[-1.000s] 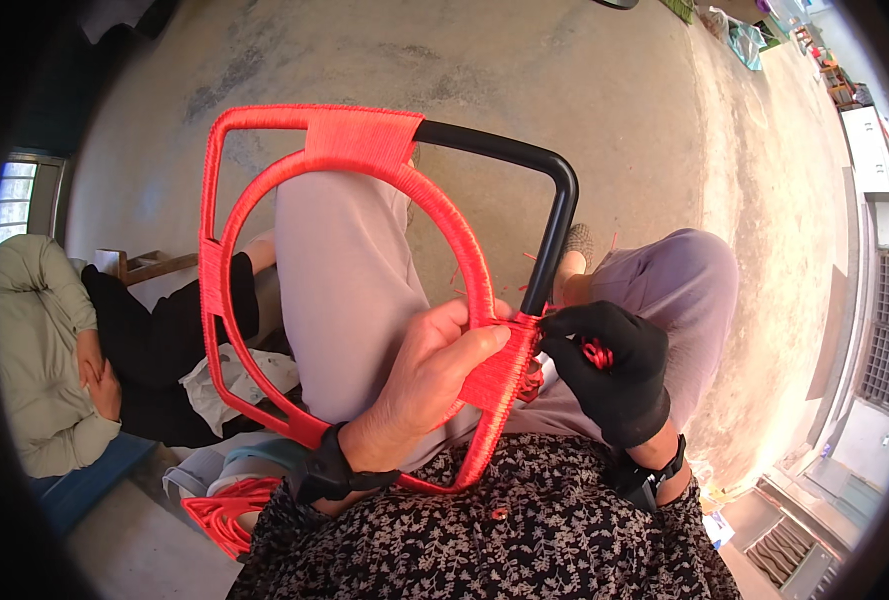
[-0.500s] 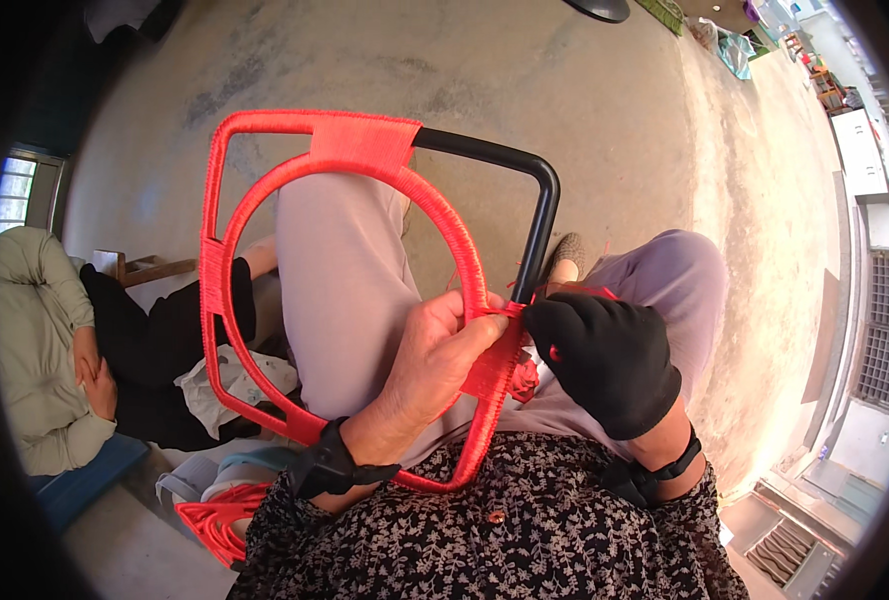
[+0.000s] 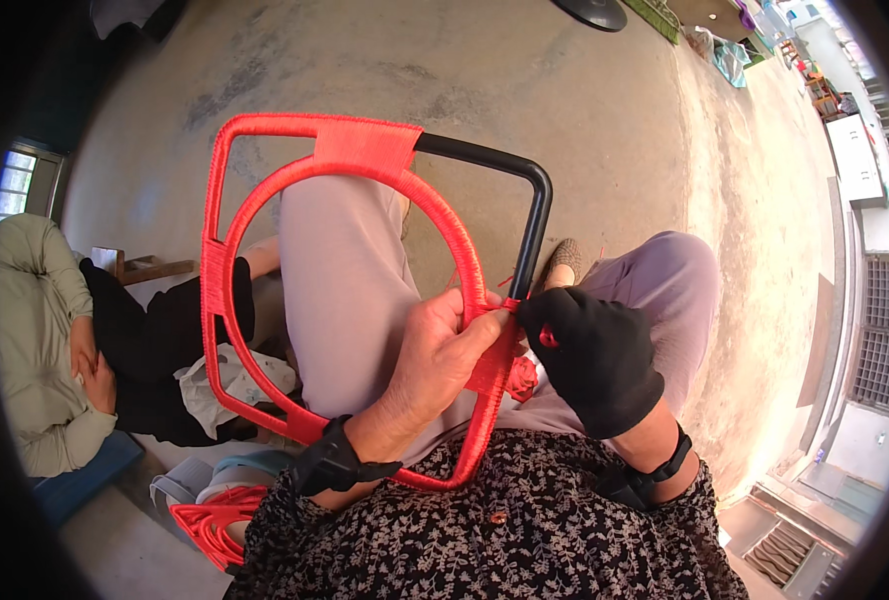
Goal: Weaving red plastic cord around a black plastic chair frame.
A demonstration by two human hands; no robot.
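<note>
A frame [image 3: 365, 148] with a ring inside a squarish outline rests across my lap. Red cord is wound tightly over most of it; the upper right corner shows bare black tube. My left hand [image 3: 440, 350], bare, grips the wrapped right side, thumb pressed on the windings where red meets black. Close beside it, my right hand [image 3: 600, 355], in a black glove, is closed at that same edge. A bit of red cord shows between its fingers. A bunched red cord [image 3: 523, 380] hangs just below, behind the frame.
To the left a person [image 3: 40, 330] sits on a blue seat [image 3: 90, 480], hands together. A white bag [image 3: 230, 390] and a bundle of red cord [image 3: 210, 525] lie near my left side. Concrete floor [image 3: 565, 120] spreads ahead; a white cabinet [image 3: 855, 160] stands far right.
My right hand has shifted slightly left and up, nearer the tube, and its fingers have turned a little. The left hand keeps its grip on the frame.
</note>
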